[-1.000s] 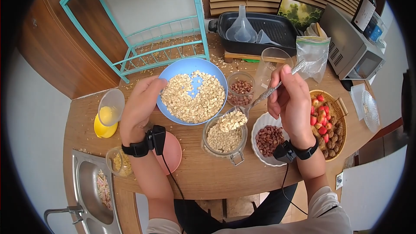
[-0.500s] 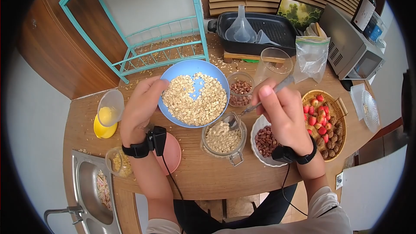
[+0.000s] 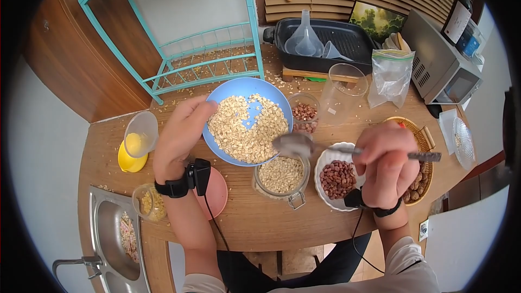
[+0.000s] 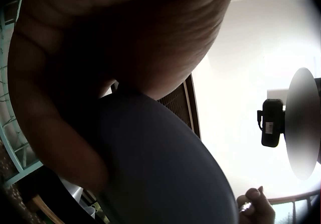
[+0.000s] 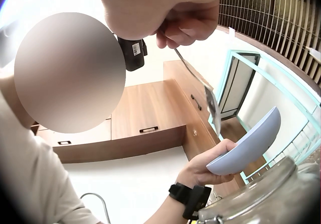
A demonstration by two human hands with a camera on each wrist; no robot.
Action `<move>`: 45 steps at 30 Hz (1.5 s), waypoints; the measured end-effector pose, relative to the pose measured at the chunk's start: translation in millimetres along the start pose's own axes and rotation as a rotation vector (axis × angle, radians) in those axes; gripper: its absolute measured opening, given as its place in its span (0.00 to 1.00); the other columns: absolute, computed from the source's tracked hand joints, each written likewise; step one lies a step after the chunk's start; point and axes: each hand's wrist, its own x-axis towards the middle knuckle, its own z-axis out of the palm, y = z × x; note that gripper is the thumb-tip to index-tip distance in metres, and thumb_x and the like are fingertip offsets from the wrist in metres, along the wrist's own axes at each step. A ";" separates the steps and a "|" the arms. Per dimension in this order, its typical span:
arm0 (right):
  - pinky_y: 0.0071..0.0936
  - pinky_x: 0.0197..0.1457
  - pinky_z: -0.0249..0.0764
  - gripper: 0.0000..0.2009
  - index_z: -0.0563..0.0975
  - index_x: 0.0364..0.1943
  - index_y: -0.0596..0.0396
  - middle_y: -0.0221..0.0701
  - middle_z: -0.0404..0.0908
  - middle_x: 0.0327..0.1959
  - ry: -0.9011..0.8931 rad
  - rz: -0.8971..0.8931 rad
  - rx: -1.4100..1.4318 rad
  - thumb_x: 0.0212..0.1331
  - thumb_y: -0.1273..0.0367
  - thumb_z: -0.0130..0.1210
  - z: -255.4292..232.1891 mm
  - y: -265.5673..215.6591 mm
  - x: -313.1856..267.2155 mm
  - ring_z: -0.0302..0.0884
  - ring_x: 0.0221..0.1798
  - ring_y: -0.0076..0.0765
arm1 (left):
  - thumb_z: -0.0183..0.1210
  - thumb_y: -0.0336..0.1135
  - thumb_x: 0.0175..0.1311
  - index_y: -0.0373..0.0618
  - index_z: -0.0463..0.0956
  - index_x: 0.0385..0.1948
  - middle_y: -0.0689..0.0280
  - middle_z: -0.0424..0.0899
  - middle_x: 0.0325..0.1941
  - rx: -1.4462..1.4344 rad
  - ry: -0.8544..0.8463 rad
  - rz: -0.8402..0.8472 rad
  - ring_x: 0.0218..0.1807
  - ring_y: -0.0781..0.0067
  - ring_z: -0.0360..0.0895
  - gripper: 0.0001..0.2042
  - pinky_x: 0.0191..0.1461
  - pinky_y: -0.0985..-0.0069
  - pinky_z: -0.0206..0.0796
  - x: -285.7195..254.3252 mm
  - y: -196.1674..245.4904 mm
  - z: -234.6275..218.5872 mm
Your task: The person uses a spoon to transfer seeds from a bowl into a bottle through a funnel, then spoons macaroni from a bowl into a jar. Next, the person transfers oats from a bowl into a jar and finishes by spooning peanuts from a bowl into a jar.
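My left hand (image 3: 182, 133) grips the left edge of a blue bowl (image 3: 244, 85) of rolled oats, thumb over the rim. The left wrist view shows the bowl's underside (image 4: 160, 164) and fingers around its edge. My right hand (image 3: 386, 171) holds a metal spoon (image 3: 293, 145) by its patterned handle. The spoon's head, blurred, overlaps the bowl's lower right edge in the head view. Just below is a glass clip-top jar (image 3: 297, 201) with oats (image 3: 280, 173) in it. In the right wrist view the spoon (image 5: 212, 111) hangs near the tilted bowl (image 5: 248, 146).
A white fluted dish (image 3: 320, 198) of reddish nuts stands right of the jar. A cup of nuts (image 3: 305, 116) and a clear container (image 3: 336, 97) stand behind. A basket (image 3: 426, 179) lies partly under my right hand. At left are a pink plate (image 3: 217, 192) and the sink (image 3: 103, 206).
The spoon held oats over the jar, tipped down into it, then swung up and left to the bowl's edge. My right hand moved right and down. The bowl shifted slightly toward the jar.
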 end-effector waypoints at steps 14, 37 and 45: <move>0.28 0.35 0.71 0.16 0.77 0.33 0.61 0.35 0.80 0.31 -0.028 0.224 -0.190 0.75 0.64 0.46 9.8 20.1 12.8 0.77 0.31 0.35 | 0.53 0.37 0.69 0.33 0.81 0.36 0.72 0.81 0.33 0.012 -0.068 -0.012 0.36 0.85 0.73 0.14 0.40 0.81 0.65 -6.0 13.9 16.0; 0.18 0.17 0.69 0.16 0.75 0.39 0.60 0.32 0.80 0.28 0.034 0.798 0.458 0.77 0.61 0.44 18.5 30.5 18.8 0.73 0.17 0.22 | 0.53 0.39 0.67 0.37 0.82 0.33 0.70 0.82 0.29 -0.048 -0.028 -0.093 0.29 0.83 0.75 0.14 0.30 0.80 0.66 0.6 9.5 25.7; 0.22 0.15 0.68 0.15 0.73 0.40 0.59 0.33 0.79 0.27 0.135 0.814 0.559 0.76 0.60 0.44 14.5 41.7 19.3 0.73 0.16 0.26 | 0.52 0.39 0.67 0.38 0.80 0.31 0.72 0.79 0.28 -0.003 -0.062 -0.060 0.28 0.84 0.72 0.14 0.30 0.80 0.63 1.3 8.6 22.3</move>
